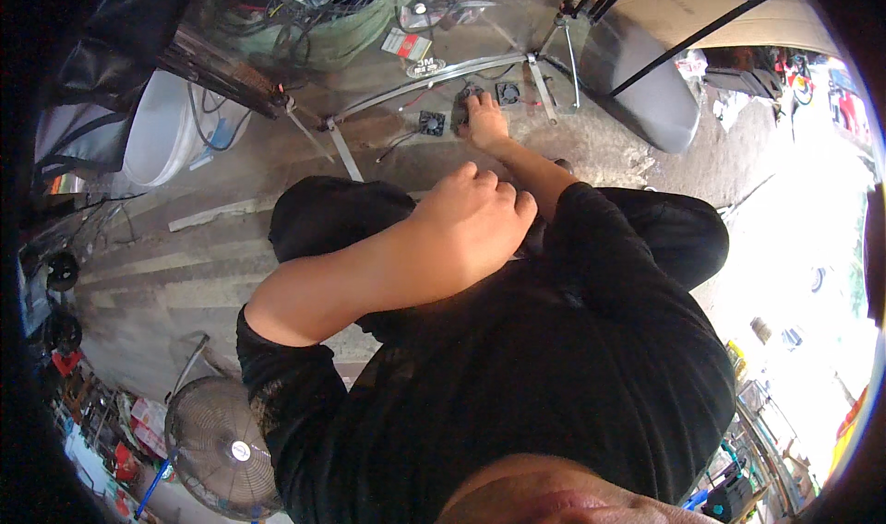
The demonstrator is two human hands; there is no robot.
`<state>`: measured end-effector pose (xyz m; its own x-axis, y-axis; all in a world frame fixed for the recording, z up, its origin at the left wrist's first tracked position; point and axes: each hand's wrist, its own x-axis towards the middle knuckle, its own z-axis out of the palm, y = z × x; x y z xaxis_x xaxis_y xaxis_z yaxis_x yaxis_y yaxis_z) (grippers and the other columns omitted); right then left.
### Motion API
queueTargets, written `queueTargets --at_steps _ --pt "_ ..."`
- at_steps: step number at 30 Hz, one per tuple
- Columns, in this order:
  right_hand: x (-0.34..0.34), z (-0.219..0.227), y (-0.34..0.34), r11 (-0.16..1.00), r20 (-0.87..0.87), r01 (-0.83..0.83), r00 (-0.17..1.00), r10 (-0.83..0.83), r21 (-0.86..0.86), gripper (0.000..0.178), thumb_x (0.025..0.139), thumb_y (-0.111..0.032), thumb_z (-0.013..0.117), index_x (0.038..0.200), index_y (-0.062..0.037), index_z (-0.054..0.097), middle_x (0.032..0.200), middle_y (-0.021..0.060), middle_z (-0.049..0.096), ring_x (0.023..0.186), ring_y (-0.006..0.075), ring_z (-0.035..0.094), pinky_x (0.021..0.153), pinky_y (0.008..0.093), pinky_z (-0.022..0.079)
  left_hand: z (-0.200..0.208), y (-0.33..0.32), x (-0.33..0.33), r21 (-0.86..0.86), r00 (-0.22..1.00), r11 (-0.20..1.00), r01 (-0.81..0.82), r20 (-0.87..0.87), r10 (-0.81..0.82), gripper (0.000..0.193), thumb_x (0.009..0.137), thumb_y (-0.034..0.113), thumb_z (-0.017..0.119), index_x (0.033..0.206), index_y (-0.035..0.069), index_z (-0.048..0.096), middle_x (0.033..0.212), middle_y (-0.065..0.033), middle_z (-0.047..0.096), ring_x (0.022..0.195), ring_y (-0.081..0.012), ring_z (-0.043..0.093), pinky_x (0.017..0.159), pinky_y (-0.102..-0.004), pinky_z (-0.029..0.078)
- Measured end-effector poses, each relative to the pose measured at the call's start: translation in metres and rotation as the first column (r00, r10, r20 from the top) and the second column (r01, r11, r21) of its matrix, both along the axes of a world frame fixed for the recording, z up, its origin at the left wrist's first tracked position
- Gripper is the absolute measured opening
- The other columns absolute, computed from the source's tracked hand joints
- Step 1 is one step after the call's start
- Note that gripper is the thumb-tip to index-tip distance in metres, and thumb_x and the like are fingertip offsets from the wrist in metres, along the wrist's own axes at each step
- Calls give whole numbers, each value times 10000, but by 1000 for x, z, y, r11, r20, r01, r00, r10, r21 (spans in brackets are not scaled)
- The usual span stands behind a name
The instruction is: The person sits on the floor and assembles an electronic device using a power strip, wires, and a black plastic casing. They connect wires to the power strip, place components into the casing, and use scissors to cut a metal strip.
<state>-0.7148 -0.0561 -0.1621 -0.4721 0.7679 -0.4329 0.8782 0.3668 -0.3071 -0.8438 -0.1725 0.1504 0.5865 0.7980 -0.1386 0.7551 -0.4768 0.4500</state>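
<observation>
My right hand [486, 125] reaches down to the floor, its fingers bent over a small dark part [464, 100] they mostly cover. One small black square fan [431, 123] with a thin wire lies to the left of that hand. Another small black fan [508, 92], with a red wire beside it, lies to its right. My left hand [475, 224] is raised close in front of my body, its fingers curled inward. Whatever may be inside that hand is hidden.
Beyond the fans, a metal frame bar [420, 89] with legs runs across the floor. A white bucket [152, 141] stands at left, and a netted bundle of cables [323, 17] lies behind. A grey rounded panel [646, 90] is at right. A round fan [221, 446] stands lower left.
</observation>
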Motion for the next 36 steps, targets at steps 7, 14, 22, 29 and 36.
queueTargets --at_steps 7,14,22,29,36 --pt "23 25 54 981 87 2 996 -20 195 750 668 -276 808 1281 -81 423 1244 144 449 1212 358 455 917 519 476 3 4 -1 -5 1000 1000 -2 -13 2 310 834 146 575 1122 34 575 907 -105 653 912 -269 636 835 -383 466" --pt "49 3 53 996 108 -18 994 8 90 693 709 -271 757 1307 -78 466 1298 170 434 1215 390 433 961 489 481 -4 5 2 -21 1000 1000 -16 -11 15 303 835 138 569 1122 41 573 912 -101 657 905 -269 641 834 -389 471" --pt "-23 2 37 983 50 144 987 -151 117 829 700 -434 801 1318 -22 432 1311 228 424 1258 412 416 975 528 454 -8 15 0 -8 1000 1000 -18 -23 18 312 847 141 562 1140 33 569 946 -114 666 933 -282 649 846 -397 478" --pt "-17 5 14 996 -350 -90 932 92 22 707 685 -301 800 1249 -53 454 1247 191 461 1136 382 523 928 485 497 -13 27 -3 -172 987 983 -65 -156 38 382 821 183 645 1160 30 556 1014 -135 668 998 -300 648 875 -432 488" --pt "-65 19 -22 990 78 -103 991 110 -97 598 737 -251 738 1248 -32 518 1233 188 546 1136 352 560 924 460 490 -20 94 -41 -172 931 927 -333 -216 294 581 818 362 709 1280 63 522 1116 -180 661 1084 -341 624 905 -452 497"
